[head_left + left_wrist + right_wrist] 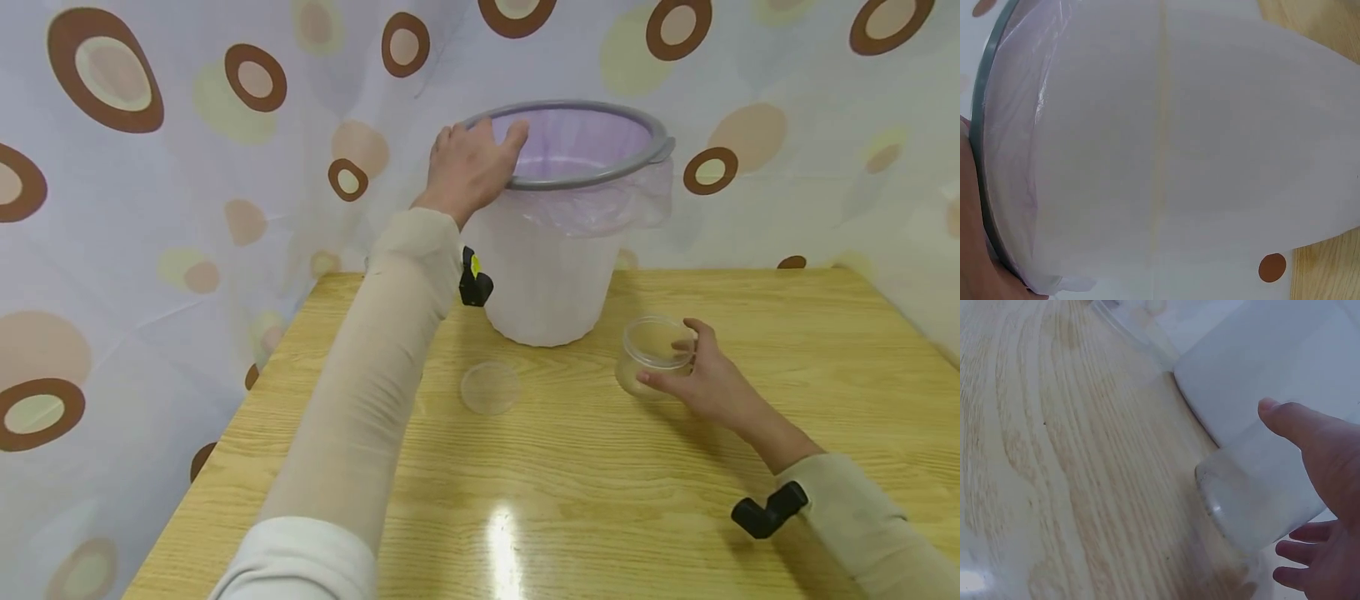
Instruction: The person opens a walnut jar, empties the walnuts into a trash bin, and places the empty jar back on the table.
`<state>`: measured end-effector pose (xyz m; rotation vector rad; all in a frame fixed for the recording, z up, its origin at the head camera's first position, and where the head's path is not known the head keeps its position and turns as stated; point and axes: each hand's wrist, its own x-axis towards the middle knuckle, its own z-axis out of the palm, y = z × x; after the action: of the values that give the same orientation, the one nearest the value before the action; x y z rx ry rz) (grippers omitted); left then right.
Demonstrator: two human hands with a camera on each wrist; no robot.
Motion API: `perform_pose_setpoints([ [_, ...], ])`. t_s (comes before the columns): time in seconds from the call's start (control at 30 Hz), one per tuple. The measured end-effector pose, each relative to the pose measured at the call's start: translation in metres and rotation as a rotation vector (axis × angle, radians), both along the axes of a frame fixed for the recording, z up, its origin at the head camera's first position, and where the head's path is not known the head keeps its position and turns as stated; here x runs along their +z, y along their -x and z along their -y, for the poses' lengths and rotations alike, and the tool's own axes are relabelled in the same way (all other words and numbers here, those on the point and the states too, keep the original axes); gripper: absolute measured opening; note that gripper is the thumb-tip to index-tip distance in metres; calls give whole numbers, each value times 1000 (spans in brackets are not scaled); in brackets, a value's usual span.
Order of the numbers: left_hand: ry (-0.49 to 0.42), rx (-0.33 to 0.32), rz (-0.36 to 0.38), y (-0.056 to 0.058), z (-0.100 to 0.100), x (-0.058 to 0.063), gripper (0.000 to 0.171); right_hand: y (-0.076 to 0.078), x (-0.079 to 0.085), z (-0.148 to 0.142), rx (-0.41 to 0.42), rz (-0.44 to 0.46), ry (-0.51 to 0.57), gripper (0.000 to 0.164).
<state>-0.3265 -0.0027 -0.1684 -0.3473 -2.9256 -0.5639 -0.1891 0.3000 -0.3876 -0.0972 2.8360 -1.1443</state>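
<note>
My left hand [471, 162] grips the grey rim of a white trash bin [551, 275] at its left side, thumb over the rim; part of that hand shows at the edge of the left wrist view. A thin purple bag [600, 204] lines the bin and hangs over its outside. Low in front of the bin, to its right, my right hand [708, 379] holds a clear round jar [648, 354] with an open top, thumb at the near side and fingers round the far side. The right wrist view shows the jar [1260, 487] between thumb and fingers.
A clear round disc [491, 387], like a lid, lies flat on the wooden table [570, 492] in front of the bin. A patterned cloth [187, 183] hangs behind and beside the table.
</note>
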Motion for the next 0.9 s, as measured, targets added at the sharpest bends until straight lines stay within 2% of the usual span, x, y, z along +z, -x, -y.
perform_pose_setpoints([
  [0.23, -145, -22, -67, -1, 9, -3, 70, 2, 16, 2, -5, -10, 32, 115],
  [0.5, -246, -126, -77, -15, 22, -6, 69, 1, 34, 6, -9, -122, 27, 106],
  [0.67, -256, -149, -94, -26, 32, -9, 70, -2, 44, 11, -12, -186, 22, 103],
  [0.9, -243, -215, -177, -44, 48, -20, 70, -4, 53, 21, -1, -270, 44, 95],
])
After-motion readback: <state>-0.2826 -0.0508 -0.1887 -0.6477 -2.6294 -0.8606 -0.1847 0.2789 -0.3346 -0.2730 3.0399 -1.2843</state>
